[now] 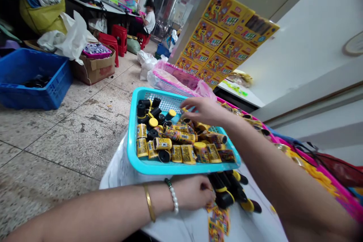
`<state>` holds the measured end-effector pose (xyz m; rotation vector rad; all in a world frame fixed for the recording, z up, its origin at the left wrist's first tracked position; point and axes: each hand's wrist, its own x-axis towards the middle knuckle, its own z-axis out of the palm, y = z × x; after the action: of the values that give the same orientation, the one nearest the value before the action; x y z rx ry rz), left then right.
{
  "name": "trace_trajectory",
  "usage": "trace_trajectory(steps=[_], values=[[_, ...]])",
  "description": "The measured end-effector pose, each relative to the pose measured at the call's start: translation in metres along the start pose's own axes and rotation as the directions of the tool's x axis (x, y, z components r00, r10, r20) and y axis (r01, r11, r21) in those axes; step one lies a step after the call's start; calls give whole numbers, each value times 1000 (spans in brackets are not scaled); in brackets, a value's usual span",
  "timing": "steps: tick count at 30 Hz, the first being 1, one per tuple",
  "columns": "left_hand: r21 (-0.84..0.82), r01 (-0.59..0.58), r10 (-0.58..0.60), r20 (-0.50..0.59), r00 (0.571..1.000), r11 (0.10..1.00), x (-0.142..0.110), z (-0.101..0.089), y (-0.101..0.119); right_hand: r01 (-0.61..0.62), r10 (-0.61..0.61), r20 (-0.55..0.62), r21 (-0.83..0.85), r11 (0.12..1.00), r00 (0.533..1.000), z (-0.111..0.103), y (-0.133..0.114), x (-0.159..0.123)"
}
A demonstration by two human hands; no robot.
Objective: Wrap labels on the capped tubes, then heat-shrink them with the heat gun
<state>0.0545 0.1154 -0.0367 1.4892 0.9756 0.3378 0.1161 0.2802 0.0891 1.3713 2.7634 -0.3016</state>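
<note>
At the near side of the turquoise basket (181,169), left hand (195,193) is low over the table (181,223). Its grip is curled, thumb and fingertips drawn together above printed labels (217,223); cannot tell whether a label is pinched. A gold bangle (149,203) and a beaded bracelet (172,195) circle the left wrist and forearm.

Right hand (202,110) reaches over the far right part of the basket. Grip loosely spread, fingers slightly bent, nothing seen held; contact with the pieces below is unclear.

Just beside the left fingertips: a cluster of black tubes (224,198) with yellow bands, lying on the table against the basket's near right side. The labels lie in a loose overlapping group nearer the camera.

Basket contents: yellow wrapped cylinders (162,144) across the near and middle parts, bare black cylinders (155,112) at the far left, some yellow-capped.

Beyond the basket, a pink basket (181,79) with clear plastic lining; above it in view, stacked yellow printed boxes (208,32).

Left, on the floor (76,128): a blue crate (53,90), a cardboard box (99,70), red stools (120,39). Farther back, a seated person (149,20) at a long worktop.
</note>
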Motion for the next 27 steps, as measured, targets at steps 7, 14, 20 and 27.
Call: trace_trajectory(steps=[7, 14, 20, 27], values=[[-68, 9, -6, 57, 998, 998, 1, 1, 1, 25, -20, 201, -19, 1000, 979, 36, -16, 60], [-96, -9, 17, 81, 997, 995, 4, 4, 0, -97, 44, 356, 134, 986, 933, 17, -26, 57], [-48, 16, -13, 62, 998, 999, 3, 1, 2, -153, 146, 333, -5, 988, 932, 34, -43, 71], [-62, 32, -28, 71, 997, 998, -1, -3, 7, -168, 163, 291, -11, 986, 943, 40, -14, 67]])
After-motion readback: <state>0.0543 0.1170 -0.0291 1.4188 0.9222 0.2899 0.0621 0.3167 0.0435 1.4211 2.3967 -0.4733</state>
